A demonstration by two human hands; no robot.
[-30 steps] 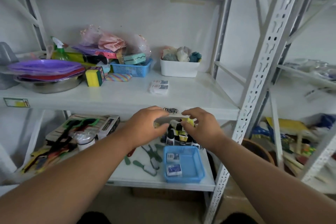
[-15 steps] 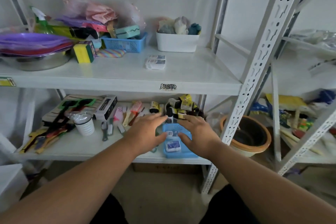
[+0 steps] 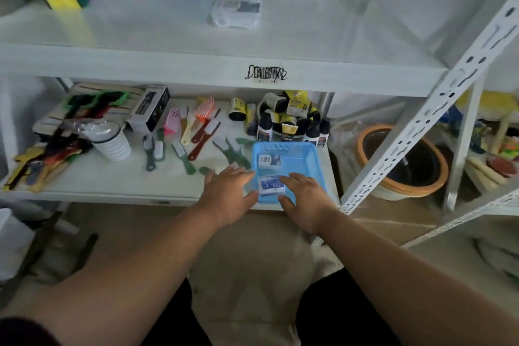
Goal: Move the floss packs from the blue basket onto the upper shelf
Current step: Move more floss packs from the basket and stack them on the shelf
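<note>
Both hands, left (image 3: 229, 195) and right (image 3: 304, 199), reached spread and empty at the basket (image 3: 306, 160), framing the near pack (image 3: 271, 185); another (image 3: 269, 161) waited behind. Next, likely: pinch, lift to the shelf (image 3: 140, 34).

A black scrawled graffiti-style mark (image 3: 266, 74) stands on the front edge of the upper shelf (image 3: 196, 64), at about 12 o'clock from the blue basket (image 3: 303, 154); its stylised letters cannot be made out with certainty. Print on the floss packs (image 3: 271, 185), bottles (image 3: 289, 129) and dark box (image 3: 148, 109) is too blurred to read.
</note>
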